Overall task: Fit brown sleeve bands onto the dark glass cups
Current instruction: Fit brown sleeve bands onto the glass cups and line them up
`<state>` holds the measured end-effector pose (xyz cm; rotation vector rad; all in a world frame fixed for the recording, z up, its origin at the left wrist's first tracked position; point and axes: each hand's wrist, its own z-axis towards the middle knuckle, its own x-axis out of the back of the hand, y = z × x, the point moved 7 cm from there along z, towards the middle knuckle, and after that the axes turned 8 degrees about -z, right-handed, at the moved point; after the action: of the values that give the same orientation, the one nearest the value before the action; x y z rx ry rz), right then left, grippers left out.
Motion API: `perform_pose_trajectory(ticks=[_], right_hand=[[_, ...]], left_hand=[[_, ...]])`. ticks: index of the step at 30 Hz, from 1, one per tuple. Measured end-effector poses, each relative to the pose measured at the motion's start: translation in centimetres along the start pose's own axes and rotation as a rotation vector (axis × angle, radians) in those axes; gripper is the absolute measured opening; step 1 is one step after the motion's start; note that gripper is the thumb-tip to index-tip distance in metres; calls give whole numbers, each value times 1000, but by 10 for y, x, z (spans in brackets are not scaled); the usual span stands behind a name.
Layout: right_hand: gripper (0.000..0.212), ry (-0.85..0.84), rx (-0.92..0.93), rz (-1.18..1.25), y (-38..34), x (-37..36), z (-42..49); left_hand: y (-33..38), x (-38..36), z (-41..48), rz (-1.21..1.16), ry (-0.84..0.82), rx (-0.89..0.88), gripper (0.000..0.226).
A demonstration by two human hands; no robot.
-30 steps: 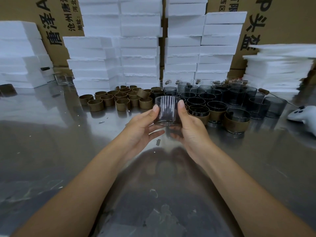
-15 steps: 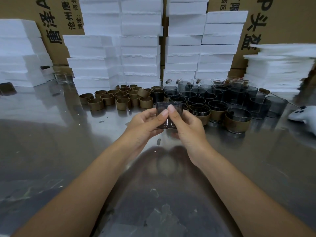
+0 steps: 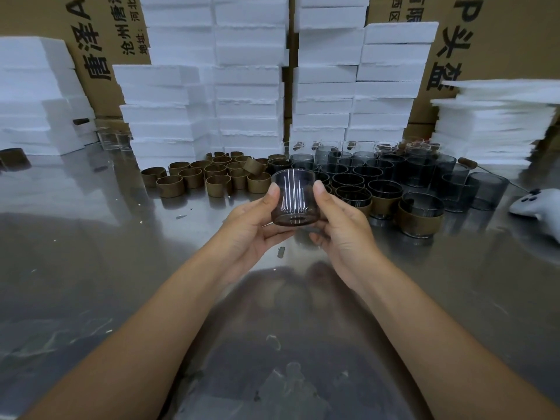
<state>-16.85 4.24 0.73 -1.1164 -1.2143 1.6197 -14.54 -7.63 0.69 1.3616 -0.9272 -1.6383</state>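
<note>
We have lifted the cup (image 3: 294, 199) back up since half a second ago (still bare, no band on it). Left of it, our left hand (image 3: 251, 228) grips smooth ribbed glass; right, our right hand (image 3: 341, 230) too. Stiff brown bands (image 3: 212, 175) wait behind-left.

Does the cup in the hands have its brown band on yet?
Not yet. The cup between the left hand and right hand shows bare dark glass all over.
</note>
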Motion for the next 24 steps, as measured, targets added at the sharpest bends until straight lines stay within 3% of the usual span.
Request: perform_pose_trajectory(ticks=[5, 10, 15, 20, 24], right_hand=[[24, 62, -10, -90, 4, 4, 4], [31, 119, -102, -90, 11, 6, 6], [42, 173, -248, -29, 19, 14, 4], [60, 111, -181, -160, 15, 7, 5], [42, 69, -98, -240, 13, 3, 4]], left_hand=[[2, -2, 1, 113, -25, -71, 37], [2, -2, 1, 309, 14, -83, 52], [-7, -1, 1, 403, -32, -32, 47], [-6, 5, 2, 303, 46, -2, 51], [-5, 12, 4, 299, 113, -16, 49]])
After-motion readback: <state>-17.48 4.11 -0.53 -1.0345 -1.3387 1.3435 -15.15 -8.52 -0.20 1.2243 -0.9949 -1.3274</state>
